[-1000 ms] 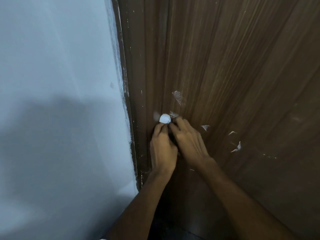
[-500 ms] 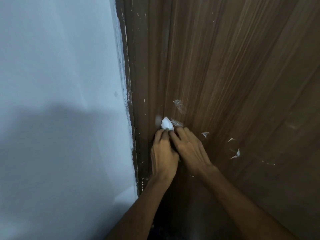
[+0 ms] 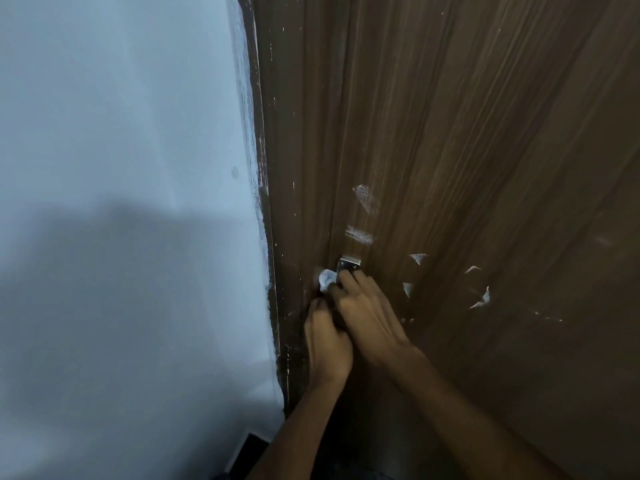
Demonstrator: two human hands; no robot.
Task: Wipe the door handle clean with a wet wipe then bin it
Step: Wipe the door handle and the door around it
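Clearly we are mid-wipe: both of our hands are bunched at the door handle, low on the brown door, close to its edge by the pale wall. Our right hand lies over most of the handle, so only the metal plate shows at twelve o'clock of its fingertips. The wet wipe pokes out as a small white wad at ten o'clock of that hand; it appears pinched in the right grip, fingers together on it, though blur hides the contact itself. Our left hand sits at seven o'clock of the right, curled, but we cannot tell whether its grip is clamped on the lever or merely bracing. Held so, one hand likely steadies while the other rubs. White scuffs mark the door at twelve to three o'clock of the handle. No bin or other container is visible, so the binning step looks yet to come.
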